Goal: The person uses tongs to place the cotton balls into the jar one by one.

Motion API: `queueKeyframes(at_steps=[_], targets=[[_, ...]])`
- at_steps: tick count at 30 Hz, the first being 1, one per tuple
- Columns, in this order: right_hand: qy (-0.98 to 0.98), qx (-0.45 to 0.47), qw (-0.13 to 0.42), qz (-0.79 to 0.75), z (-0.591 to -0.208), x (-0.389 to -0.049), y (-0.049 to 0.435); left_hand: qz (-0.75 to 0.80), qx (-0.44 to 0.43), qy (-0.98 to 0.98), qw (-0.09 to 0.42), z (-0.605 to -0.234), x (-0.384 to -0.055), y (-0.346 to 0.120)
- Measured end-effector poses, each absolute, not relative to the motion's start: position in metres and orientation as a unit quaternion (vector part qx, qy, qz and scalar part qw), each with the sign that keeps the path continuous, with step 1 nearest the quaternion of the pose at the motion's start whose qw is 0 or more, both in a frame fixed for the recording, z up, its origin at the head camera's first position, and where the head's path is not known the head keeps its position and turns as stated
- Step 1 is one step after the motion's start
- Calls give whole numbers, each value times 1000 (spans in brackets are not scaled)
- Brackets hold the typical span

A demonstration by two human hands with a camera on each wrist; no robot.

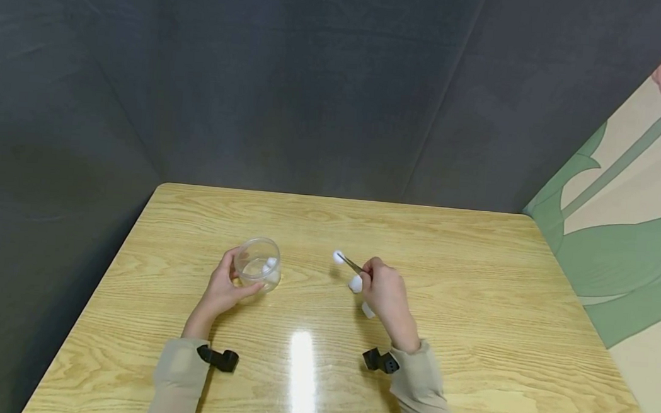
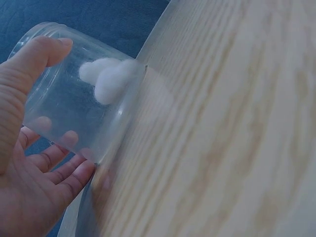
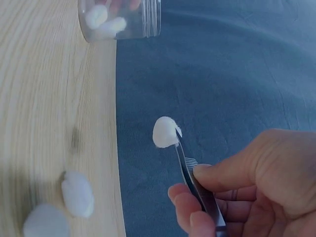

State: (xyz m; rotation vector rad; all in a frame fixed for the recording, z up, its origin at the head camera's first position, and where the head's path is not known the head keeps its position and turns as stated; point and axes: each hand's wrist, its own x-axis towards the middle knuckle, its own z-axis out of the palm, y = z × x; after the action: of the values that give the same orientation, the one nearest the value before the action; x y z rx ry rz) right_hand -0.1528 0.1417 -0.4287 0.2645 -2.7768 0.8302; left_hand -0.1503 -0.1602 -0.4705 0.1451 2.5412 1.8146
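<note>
My left hand [image 1: 225, 290] grips a clear plastic jar [image 2: 74, 103] around its side, thumb on one side and fingers on the other. The jar stands on the table, its mouth uncovered, with white cotton balls [image 2: 111, 79] at the bottom. Between thumb and fingers, my right hand [image 1: 386, 294] pinches metal tweezers [image 3: 200, 190]. A cotton ball [image 3: 165, 132] is caught in the tweezer tips, raised above the table to the right of the jar. Two more cotton balls, one nearer the tweezers [image 1: 355, 284] and one closer to me [image 1: 368, 310], lie beside the right hand.
The wooden table [image 1: 474, 272] reaches from the dark cloth backdrop [image 1: 315, 92] toward me. A floral-patterned cloth [image 1: 634, 250] hangs at the right. Small black cameras sit on both wrists, and light glares off the table's front middle.
</note>
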Motion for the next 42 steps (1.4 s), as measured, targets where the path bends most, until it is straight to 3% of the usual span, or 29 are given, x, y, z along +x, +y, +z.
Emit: queueKeyframes(at_steps=[20,33,42], targets=[[-940,111,122,297,-420,-152,122,578,55,814,3,-472,-150,-161],[-932,129,117,317,-409,-153,106,578,62,813,-11,-505,-163,-170],[-929,139,116,324,-404,-155,93,576,49,816,10,-469,-150,-161]])
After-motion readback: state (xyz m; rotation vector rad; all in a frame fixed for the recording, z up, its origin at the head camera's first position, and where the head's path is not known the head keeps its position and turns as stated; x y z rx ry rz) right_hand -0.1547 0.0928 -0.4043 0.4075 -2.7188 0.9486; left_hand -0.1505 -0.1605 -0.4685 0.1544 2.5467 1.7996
